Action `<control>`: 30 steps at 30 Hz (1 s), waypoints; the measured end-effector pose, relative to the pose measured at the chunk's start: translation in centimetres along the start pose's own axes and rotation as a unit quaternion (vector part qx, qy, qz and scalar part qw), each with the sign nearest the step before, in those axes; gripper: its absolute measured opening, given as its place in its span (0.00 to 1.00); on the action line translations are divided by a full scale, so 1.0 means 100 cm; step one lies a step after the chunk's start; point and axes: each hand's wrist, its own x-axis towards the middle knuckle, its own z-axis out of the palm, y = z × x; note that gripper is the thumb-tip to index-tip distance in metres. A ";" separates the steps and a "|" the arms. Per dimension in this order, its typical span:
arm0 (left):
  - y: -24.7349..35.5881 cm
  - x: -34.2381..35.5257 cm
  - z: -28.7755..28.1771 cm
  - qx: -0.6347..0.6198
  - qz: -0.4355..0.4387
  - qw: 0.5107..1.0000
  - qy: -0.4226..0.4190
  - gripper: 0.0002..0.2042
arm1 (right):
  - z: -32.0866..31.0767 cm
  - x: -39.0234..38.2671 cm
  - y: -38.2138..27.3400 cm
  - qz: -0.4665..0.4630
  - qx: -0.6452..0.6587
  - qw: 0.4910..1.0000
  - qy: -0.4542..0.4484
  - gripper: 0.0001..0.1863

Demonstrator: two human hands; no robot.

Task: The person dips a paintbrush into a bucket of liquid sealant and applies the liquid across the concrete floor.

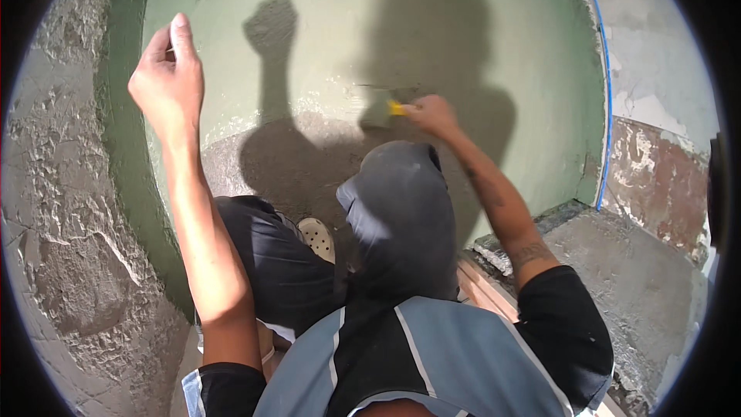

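Observation:
My right hand [432, 116], low over the middle of the green-coated floor [324, 46], is closed around a yellow-handled brush [397, 108]. The brush's head is blurred and in shadow, at the edge where wet green coating meets bare grey floor [224, 162]. Glossy wet spots and streaks lie to the left of it. My left hand [166, 81] is raised at the left, apart from the floor, with the fingers curled and the thumb pressed on top. A pale bit shows between thumb and fingers, too small to make out.
On the left, a rough grey wall [69, 262] carries a green band along its lower edge. Blue tape [607, 100] runs down the right side. A rough concrete ledge [617, 262] and wooden boards [486, 287] lie at my right. My light clog [317, 239] stands on bare floor.

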 end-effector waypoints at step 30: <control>-0.003 -0.001 0.000 -0.002 0.084 0.995 0.046 0.16 | -0.127 0.097 0.062 0.255 -0.169 0.940 0.152 0.13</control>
